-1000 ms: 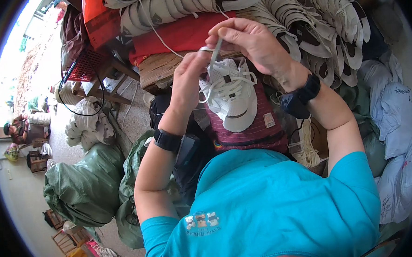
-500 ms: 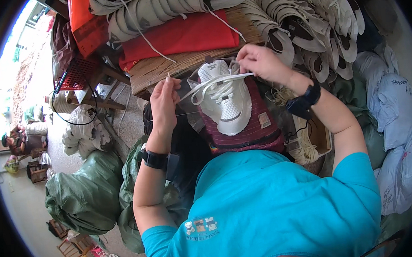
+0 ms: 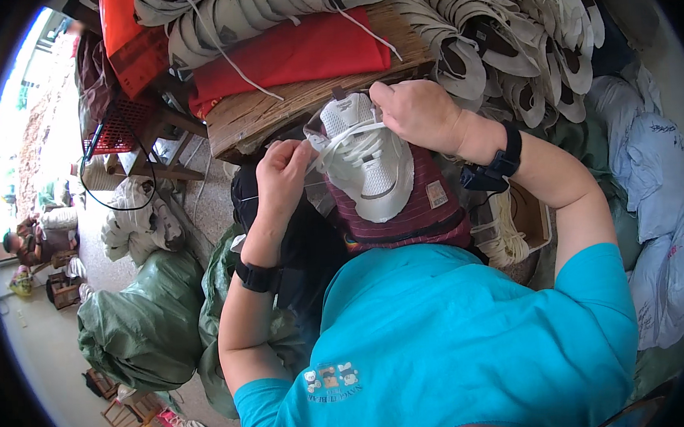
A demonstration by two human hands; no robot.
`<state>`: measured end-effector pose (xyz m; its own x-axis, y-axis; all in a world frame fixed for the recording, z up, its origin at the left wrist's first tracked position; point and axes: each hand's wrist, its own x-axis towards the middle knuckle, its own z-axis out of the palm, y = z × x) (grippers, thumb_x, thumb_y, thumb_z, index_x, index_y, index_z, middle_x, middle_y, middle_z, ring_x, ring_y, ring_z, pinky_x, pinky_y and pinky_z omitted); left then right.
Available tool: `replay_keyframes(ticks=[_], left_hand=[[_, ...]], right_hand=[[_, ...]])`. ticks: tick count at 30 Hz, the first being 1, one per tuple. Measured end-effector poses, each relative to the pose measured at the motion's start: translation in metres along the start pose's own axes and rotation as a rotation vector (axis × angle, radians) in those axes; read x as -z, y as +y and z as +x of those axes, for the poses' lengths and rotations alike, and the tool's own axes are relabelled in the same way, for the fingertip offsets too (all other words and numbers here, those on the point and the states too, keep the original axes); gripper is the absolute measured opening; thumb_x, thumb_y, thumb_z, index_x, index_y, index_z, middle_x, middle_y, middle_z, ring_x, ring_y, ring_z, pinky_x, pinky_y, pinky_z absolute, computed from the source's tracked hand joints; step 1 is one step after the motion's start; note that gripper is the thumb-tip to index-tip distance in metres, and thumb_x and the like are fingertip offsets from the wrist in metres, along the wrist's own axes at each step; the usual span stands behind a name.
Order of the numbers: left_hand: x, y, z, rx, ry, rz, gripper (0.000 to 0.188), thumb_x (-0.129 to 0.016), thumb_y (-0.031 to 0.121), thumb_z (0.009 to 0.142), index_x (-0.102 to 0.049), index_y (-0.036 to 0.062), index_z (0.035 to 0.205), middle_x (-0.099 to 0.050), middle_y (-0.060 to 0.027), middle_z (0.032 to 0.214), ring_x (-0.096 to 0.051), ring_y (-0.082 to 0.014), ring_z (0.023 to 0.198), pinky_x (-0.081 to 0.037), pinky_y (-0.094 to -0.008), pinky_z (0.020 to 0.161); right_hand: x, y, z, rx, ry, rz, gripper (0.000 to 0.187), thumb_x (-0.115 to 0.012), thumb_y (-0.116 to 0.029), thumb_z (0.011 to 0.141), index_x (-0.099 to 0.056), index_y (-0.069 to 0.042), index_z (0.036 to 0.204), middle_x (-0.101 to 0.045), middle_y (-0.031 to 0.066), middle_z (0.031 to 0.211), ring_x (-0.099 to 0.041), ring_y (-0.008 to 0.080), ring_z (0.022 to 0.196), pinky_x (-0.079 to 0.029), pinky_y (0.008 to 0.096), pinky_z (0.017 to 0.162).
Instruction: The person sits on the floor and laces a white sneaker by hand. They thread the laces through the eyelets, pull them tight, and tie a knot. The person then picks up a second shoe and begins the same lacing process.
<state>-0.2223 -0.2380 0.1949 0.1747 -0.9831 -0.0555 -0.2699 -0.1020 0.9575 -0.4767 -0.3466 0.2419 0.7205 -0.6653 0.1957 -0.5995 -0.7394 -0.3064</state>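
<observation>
A white shoe upper (image 3: 377, 187) with a dark tab at its tongue lies on the maroon striped cloth (image 3: 432, 170) over my lap. White shoelace (image 3: 351, 133) crosses its front in rows, with a loose stretch over the top. My left hand (image 3: 282, 174) is closed in a pinch at the upper's left collar edge, its fingertips on the shoelace there, though the lace end is mostly hidden. At the upper's right edge, my right hand (image 3: 422, 116) is closed, and the loose stretch of lace runs to its fingertips.
Ahead stands a wooden bench (image 3: 267, 113) with red cloth (image 3: 295, 57) and a row of stacked shoe uppers (image 3: 247, 21). More uppers (image 3: 495, 43) hang at the right. A box of cream laces (image 3: 505, 232) sits by my right side. Green sacks (image 3: 143, 324) lie left, pale sacks (image 3: 657, 174) right.
My left hand has moved right and slightly down, from beside the upper to its collar edge. My right hand has shifted left, closer to the upper, and the loose lace has drawn in.
</observation>
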Motion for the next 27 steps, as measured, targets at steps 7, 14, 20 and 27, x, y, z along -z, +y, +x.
replay_keyframes(ticks=[7,14,20,27], left_hand=[[0.000,0.004,0.007,0.180,-0.099,-0.021,0.023,-0.062,0.019,0.095,-0.068,-0.0012,0.085,-0.064,0.0006,0.077,-0.054,-0.0068,0.069,-0.043,-0.0222,0.064],[-0.003,0.014,0.013,-0.087,0.039,0.410,0.021,-0.065,0.018,0.081,-0.068,-0.0024,0.079,-0.059,-0.0112,0.078,-0.061,-0.0245,0.074,-0.048,-0.0347,0.065],[-0.008,0.022,0.015,-0.215,-0.005,0.593,0.021,-0.063,0.018,0.084,-0.068,-0.0026,0.079,-0.060,-0.0141,0.082,-0.060,-0.0292,0.076,-0.047,-0.0358,0.068],[0.005,0.022,0.031,-0.134,-0.143,0.568,0.027,-0.069,0.025,0.086,-0.069,-0.0013,0.082,-0.061,-0.0129,0.084,-0.061,-0.0249,0.079,-0.049,-0.0348,0.072]], right_hand=[[0.010,0.008,0.007,-0.195,-0.098,0.454,0.020,-0.058,-0.010,0.083,-0.058,-0.001,0.101,-0.066,0.0146,0.074,-0.066,0.0282,0.069,-0.050,0.0401,0.064],[0.003,0.002,0.008,-0.105,-0.014,0.381,0.020,-0.057,-0.006,0.084,-0.058,-0.002,0.104,-0.062,0.0102,0.067,-0.063,0.0228,0.063,-0.048,0.0358,0.061],[0.002,0.006,0.013,-0.030,-0.030,0.259,0.023,-0.053,-0.009,0.087,-0.059,-0.003,0.108,-0.066,0.0193,0.078,-0.066,0.0381,0.077,-0.051,0.0462,0.070],[0.007,0.002,0.011,-0.065,-0.212,0.166,0.025,-0.051,-0.008,0.087,-0.059,-0.002,0.109,-0.067,0.0210,0.082,-0.066,0.0401,0.081,-0.052,0.0477,0.074]])
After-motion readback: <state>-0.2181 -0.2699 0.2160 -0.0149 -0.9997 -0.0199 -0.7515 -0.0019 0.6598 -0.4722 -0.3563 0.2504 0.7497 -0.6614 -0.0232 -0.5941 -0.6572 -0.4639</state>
